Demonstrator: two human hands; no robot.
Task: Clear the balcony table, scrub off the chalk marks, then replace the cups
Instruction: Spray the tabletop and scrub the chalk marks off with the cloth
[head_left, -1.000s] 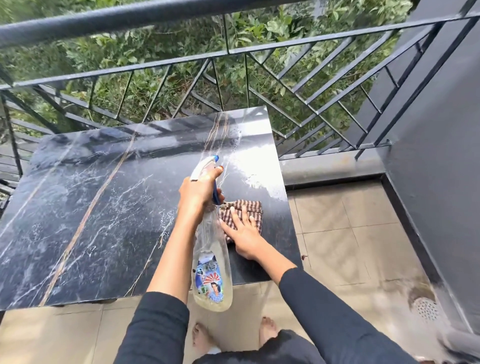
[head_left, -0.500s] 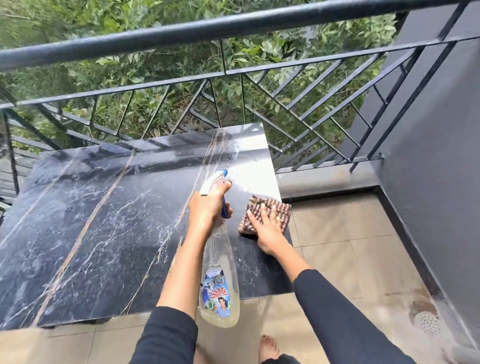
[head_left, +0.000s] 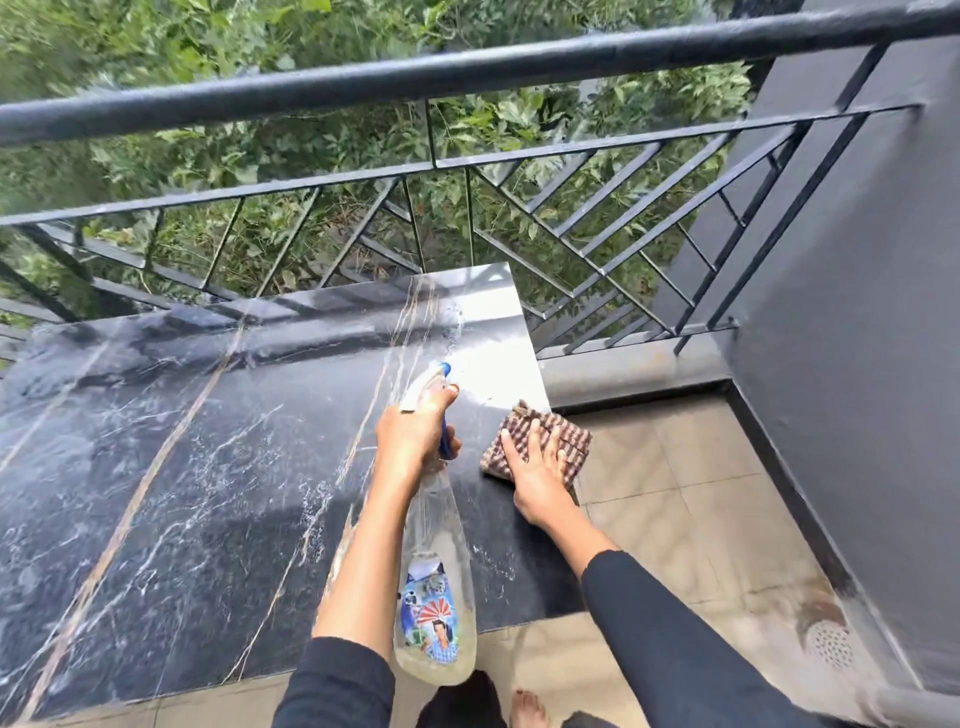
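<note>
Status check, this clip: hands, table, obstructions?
Left hand grips spray bottle over marble table. Right hand flat on checked cloth at right edge. Far corner wet; nothing blocking cloth.

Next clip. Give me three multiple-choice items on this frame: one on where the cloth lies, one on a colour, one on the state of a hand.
1. Where on the table does the cloth lie?
A) at its right edge
B) at its left edge
C) in its middle

2. What colour is the trigger of the spray bottle?
A) red
B) blue
C) yellow

3. What is the right hand doing?
A) gripping the railing
B) holding a cup
C) pressing flat on the cloth

Answers:
1 A, the cloth lies over the table's right edge.
2 B, blue shows beside the fingers of the left hand.
3 C, its fingers lie straight on the cloth.
</note>
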